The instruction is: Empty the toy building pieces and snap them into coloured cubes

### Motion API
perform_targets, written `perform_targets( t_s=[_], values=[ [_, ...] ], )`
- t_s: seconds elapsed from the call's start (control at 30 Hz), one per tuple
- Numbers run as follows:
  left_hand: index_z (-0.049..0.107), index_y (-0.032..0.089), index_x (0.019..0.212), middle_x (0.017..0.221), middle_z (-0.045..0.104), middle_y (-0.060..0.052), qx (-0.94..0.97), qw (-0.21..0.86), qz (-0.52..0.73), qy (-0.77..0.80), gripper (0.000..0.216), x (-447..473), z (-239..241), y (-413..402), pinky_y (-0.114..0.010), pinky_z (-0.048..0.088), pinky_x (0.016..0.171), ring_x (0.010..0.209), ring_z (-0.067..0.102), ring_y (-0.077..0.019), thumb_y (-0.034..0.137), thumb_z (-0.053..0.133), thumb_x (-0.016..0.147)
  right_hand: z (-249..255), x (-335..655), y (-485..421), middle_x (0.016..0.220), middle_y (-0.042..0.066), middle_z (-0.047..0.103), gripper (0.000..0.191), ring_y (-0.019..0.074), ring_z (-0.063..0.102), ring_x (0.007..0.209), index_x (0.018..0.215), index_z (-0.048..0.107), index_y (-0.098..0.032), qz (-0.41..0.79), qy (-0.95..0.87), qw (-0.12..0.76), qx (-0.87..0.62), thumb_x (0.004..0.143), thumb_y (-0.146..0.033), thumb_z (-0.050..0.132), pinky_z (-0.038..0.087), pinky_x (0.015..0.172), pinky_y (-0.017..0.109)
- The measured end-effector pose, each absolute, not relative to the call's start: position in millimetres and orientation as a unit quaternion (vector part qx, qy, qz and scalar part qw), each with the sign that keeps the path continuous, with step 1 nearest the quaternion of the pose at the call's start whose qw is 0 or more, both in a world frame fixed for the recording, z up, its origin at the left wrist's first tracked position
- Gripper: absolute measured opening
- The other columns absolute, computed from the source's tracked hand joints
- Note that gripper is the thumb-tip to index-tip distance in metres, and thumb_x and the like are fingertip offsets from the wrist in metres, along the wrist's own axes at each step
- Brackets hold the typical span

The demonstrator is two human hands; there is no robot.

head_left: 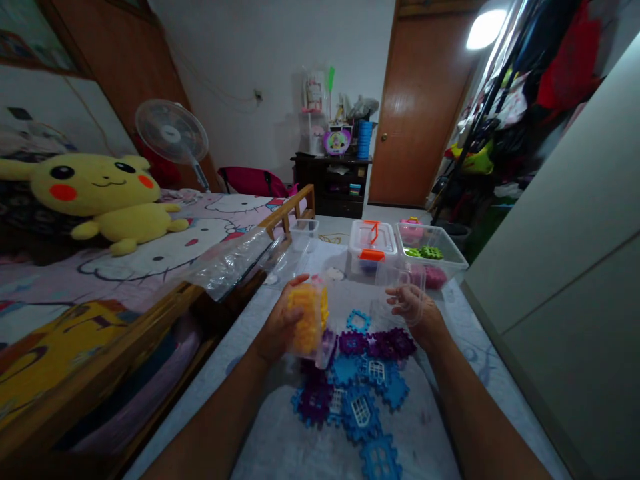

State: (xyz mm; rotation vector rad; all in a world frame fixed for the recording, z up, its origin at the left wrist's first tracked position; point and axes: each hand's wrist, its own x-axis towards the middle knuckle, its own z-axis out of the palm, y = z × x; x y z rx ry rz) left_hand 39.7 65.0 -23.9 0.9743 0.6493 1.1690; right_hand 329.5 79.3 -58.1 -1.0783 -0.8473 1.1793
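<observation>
My left hand is wrapped round a clear plastic container filled with yellow building pieces, held tilted just above the table. My right hand grips an empty clear plastic cup-like container a little to the right. Between and below both hands lies a cluster of blue and purple interlocking tiles on the pale tablecloth, some with white window inserts.
A clear box with an orange latch and an open tub holding green and pink pieces stand at the table's far end. A small clear box sits at far left. A bed with a wooden rail and crinkled plastic bag borders the left.
</observation>
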Motion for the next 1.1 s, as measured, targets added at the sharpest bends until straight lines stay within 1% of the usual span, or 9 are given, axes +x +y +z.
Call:
perform_targets(
  t_s=[0.1,0.2,0.3,0.47,0.53,0.63,0.77,0.93,1.1],
  values=[
    [0.040,0.028,0.136,0.117,0.059,-0.007,0.504,0.651,0.488,0.290,0.084,41,-17,64,-0.033,0.054,0.077,0.092,0.064,-0.0236,0.034,0.080,0.062,-66,334,79,0.085,0.008,0.072,0.032,0.0163,0.062,0.067,0.072,0.062,-0.018,0.541,-0.359,0.594,-0.474,0.066,-0.047,0.076,0.045,0.050,0.024],
    [0.049,0.025,0.130,0.122,0.058,-0.009,0.568,0.612,0.452,0.312,0.077,47,-9,62,-0.034,0.050,0.086,0.105,0.060,-0.0275,0.028,0.082,0.060,-74,333,79,0.083,0.007,0.073,0.034,0.0156,0.062,0.065,0.070,0.062,-0.018,0.571,-0.363,0.572,-0.463,0.064,-0.047,0.077,0.044,0.049,0.023],
    [0.057,0.024,0.126,0.121,0.060,-0.010,0.608,0.577,0.420,0.348,0.077,57,2,57,-0.037,0.047,0.091,0.109,0.057,-0.0310,0.019,0.085,0.054,-80,332,79,0.081,0.007,0.073,0.035,0.0150,0.062,0.062,0.075,0.064,-0.018,0.589,-0.369,0.559,-0.452,0.064,-0.048,0.078,0.044,0.050,0.023],
    [0.065,0.024,0.117,0.127,0.058,-0.011,0.617,0.576,0.411,0.346,0.077,71,24,52,-0.043,0.040,0.100,0.119,0.050,-0.0349,0.009,0.087,0.044,-84,333,79,0.083,0.006,0.073,0.038,0.0153,0.063,0.060,0.080,0.064,-0.018,0.604,-0.364,0.559,-0.435,0.063,-0.049,0.079,0.045,0.051,0.025],
    [0.063,0.024,0.120,0.128,0.058,-0.010,0.621,0.587,0.399,0.333,0.077,72,28,53,-0.042,0.042,0.099,0.117,0.052,-0.0338,0.012,0.086,0.048,-84,334,78,0.082,0.006,0.073,0.038,0.0155,0.063,0.059,0.080,0.064,-0.018,0.610,-0.360,0.557,-0.434,0.062,-0.048,0.079,0.045,0.050,0.025],
    [0.057,0.024,0.126,0.123,0.061,-0.010,0.589,0.638,0.394,0.301,0.074,69,24,57,-0.039,0.047,0.090,0.107,0.059,-0.0307,0.025,0.084,0.057,-82,336,78,0.080,0.006,0.074,0.037,0.0148,0.062,0.057,0.081,0.064,-0.019,0.611,-0.356,0.553,-0.440,0.062,-0.046,0.080,0.044,0.047,0.024],
    [0.056,0.023,0.125,0.116,0.064,-0.009,0.499,0.685,0.454,0.273,0.070,60,5,64,-0.034,0.051,0.083,0.099,0.061,-0.0261,0.038,0.081,0.061,-75,338,76,0.080,0.006,0.074,0.034,0.0134,0.061,0.058,0.082,0.065,-0.018,0.608,-0.371,0.564,-0.417,0.065,-0.044,0.078,0.044,0.047,0.022],
    [0.059,0.019,0.118,0.124,0.061,-0.012,0.375,0.714,0.527,0.268,0.061,51,-20,74,-0.037,0.052,0.086,0.104,0.061,-0.0254,0.050,0.074,0.067,-63,333,71,0.081,0.007,0.073,0.036,0.0121,0.059,0.056,0.083,0.065,-0.018,0.622,-0.371,0.551,-0.415,0.065,-0.047,0.077,0.040,0.044,0.020],
    [0.063,0.016,0.108,0.113,0.067,-0.011,0.278,0.731,0.551,0.292,0.063,54,-37,78,-0.032,0.049,0.094,0.103,0.062,-0.0220,0.052,0.080,0.060,-55,320,71,0.063,0.000,0.064,0.034,0.0082,0.048,0.046,0.077,0.065,-0.018,0.586,-0.377,0.571,-0.435,0.064,-0.046,0.079,0.034,0.041,0.020]
  ],
)
